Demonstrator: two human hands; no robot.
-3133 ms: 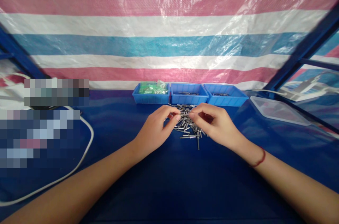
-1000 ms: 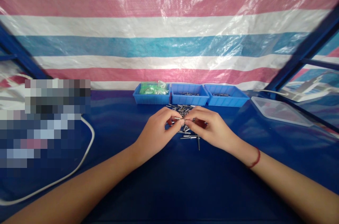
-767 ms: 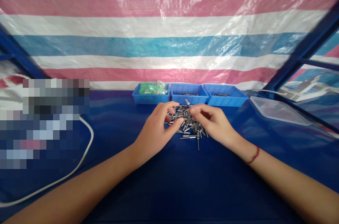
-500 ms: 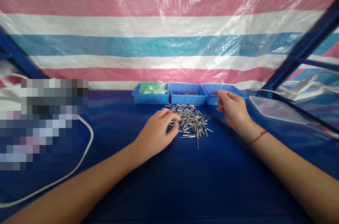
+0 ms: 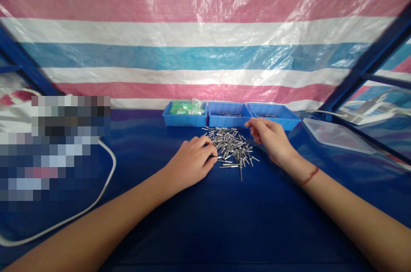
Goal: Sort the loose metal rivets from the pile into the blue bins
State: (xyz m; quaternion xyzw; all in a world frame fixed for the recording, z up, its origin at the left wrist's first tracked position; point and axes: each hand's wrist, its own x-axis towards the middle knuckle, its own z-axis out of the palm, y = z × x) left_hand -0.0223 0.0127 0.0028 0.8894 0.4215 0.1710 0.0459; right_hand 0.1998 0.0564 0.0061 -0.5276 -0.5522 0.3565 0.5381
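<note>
Head view: left hand (image 5: 195, 162), half curled, touches the rivets (image 5: 230, 143).

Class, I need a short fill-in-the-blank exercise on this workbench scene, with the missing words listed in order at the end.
Beyond the heap of metal pins stand ____ blue bins in a row.
The leftmost bin holds packaging that is mostly ____.
At the heap's left edge is the ____ hand.
A red cord circles the ____ wrist.

Missing words: three; green; left; right.
</note>
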